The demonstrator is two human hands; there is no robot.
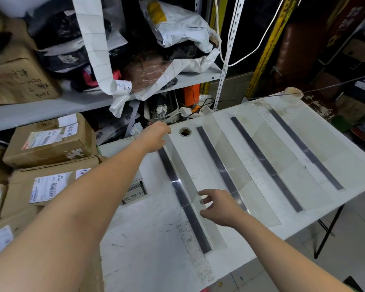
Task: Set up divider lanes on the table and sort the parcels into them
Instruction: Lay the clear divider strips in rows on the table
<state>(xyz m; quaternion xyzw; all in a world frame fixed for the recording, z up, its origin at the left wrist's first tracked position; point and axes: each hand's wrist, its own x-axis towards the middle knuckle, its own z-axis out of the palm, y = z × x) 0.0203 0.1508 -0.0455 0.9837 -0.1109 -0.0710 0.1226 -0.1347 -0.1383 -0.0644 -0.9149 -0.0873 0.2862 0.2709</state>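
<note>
Lanes look nearly set: the left hand (156, 134) grips the last divider (183, 175) at 12 o'clock, the right hand (219, 207) touches it with relaxed fingers, and the parcels (51, 142) at 9 o'clock lie unsorted beside the tabletop (148, 239).

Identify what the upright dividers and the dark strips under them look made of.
Dividers: clear glossy sheet, likely acrylic, possibly glass; the table shows through them. Dark strips: grey, slight sheen with a glint; metal or magnetic tape, can't tell which.
</note>
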